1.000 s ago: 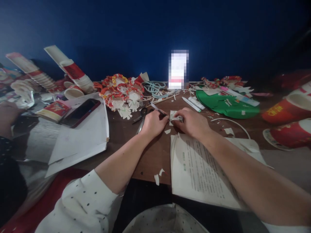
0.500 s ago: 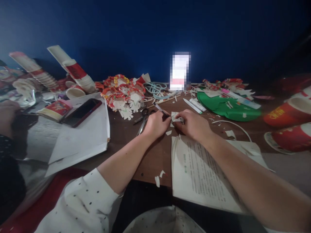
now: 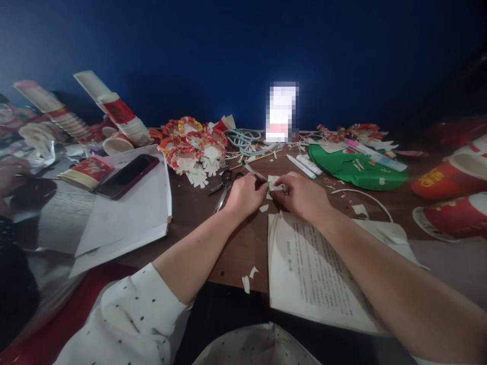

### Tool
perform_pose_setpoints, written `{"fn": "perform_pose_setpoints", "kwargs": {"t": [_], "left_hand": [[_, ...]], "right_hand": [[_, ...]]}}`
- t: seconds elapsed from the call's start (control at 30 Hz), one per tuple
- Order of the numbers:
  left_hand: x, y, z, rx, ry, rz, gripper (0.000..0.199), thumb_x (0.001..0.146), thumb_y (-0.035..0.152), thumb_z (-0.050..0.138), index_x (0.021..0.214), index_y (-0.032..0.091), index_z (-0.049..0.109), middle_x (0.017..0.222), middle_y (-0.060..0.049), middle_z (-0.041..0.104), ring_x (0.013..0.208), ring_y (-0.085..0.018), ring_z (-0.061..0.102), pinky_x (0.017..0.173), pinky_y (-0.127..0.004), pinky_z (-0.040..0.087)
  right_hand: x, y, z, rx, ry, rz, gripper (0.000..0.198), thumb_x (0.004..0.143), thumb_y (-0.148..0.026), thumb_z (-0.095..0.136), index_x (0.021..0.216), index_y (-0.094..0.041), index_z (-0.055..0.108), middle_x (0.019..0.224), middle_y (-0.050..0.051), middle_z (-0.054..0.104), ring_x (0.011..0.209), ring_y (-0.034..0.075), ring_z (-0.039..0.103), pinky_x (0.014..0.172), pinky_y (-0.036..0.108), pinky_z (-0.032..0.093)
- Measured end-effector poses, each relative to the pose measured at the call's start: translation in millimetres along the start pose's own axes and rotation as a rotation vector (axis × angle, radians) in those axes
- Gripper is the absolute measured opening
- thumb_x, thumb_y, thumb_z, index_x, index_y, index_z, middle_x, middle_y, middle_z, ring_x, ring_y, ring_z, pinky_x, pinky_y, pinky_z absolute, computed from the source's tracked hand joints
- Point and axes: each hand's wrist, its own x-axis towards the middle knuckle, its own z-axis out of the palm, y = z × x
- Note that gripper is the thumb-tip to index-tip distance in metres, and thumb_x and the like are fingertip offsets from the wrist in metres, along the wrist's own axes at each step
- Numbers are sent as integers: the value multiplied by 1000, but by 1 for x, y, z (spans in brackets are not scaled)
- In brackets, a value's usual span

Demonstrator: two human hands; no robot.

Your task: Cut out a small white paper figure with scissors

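From my remote seat I see a small white paper (image 3: pixel 271 180) on the desk (image 3: pixel 238 243), between the person's two hands and just beyond the book (image 3: pixel 312 268). The right hand (image 3: pixel 306 197) has its thumb and finger closed on a crumpled white piece (image 3: pixel 280 187) right over it; I can't tell whether the two are joined. The left hand (image 3: pixel 246 195) has its fingers curled at the paper's near left side, and a pen (image 3: pixel 251 171) runs up to them; whether they grip it or it lies behind, I can't tell. To do this well, I'd pin the paper flat with the left fingertips and let the right make small, light presses, since thin paper probably creases or slides easily. I'd mind the loose scrap (image 3: pixel 264 208) just nearer, and the scissors (image 3: pixel 225 186) beside the left wrist. The markers (image 3: pixel 304 166) lie farther off, near the green disc (image 3: pixel 357 167).
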Motion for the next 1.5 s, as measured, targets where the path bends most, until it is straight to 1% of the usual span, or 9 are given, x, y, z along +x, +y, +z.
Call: {"fn": "perform_pose_setpoints", "kwargs": {"t": [0.17, 0.33, 0.4, 0.6, 0.73, 1.13, 1.5], "left_hand": [[-1, 1, -2, -49, 1, 6, 14, 88, 22, 66, 96, 18, 78, 101, -8, 80, 97, -22, 74, 93, -31, 55], [3, -1, 3, -117, 114, 57, 13, 90, 22, 65, 97, 19, 76, 103, -6, 79, 97, -19, 73, 93, -29, 55], [6, -2, 6, -114, 131, 86, 13, 90, 21, 65, 97, 19, 76, 103, -6, 79, 98, -19, 73, 94, -28, 54], [11, -8, 11, -83, 99, 128, 12, 90, 20, 65, 94, 19, 77, 103, -6, 80, 98, -19, 74, 94, -28, 55], [13, -11, 13, -58, 109, 132, 13, 90, 19, 65, 94, 19, 77, 103, -6, 80, 99, -18, 74, 94, -28, 54], [12, -7, 11, -15, 66, 102, 15, 91, 20, 64, 97, 19, 77, 106, -6, 80, 102, -19, 73, 97, -29, 54], [12, -7, 10, 21, 37, 133, 17, 92, 20, 62, 101, 18, 76, 108, -8, 79, 106, -20, 72, 100, -30, 53]], "right_hand": [[1, 1, 1, 6, -1, 1, 26, 91, -41, 61, 112, -30, 73, 123, 4, 70, 97, 24, 70, 72, 31, 44], [2, 0, 1, -18, -22, -3, 28, 91, -40, 60, 114, -29, 72, 123, 5, 69, 103, 26, 69, 73, 32, 45], [1, -1, 0, -20, -25, -6, 29, 92, -40, 60, 115, -28, 72, 123, 6, 69, 103, 26, 69, 73, 32, 45], [0, -1, -2, -25, -27, -21, 29, 92, -41, 59, 114, -28, 73, 121, 6, 70, 103, 28, 69, 71, 33, 45], [0, -1, -2, -25, -20, -27, 29, 92, -41, 59, 114, -28, 73, 119, 6, 70, 102, 27, 69, 71, 33, 45], [0, -3, -3, -29, -35, -14, 30, 92, -42, 60, 115, -27, 72, 122, 7, 70, 102, 28, 70, 71, 33, 45], [1, -3, -2, -14, -28, -15, 30, 92, -42, 61, 115, -27, 73, 122, 7, 70, 102, 27, 70, 74, 34, 47]]}}
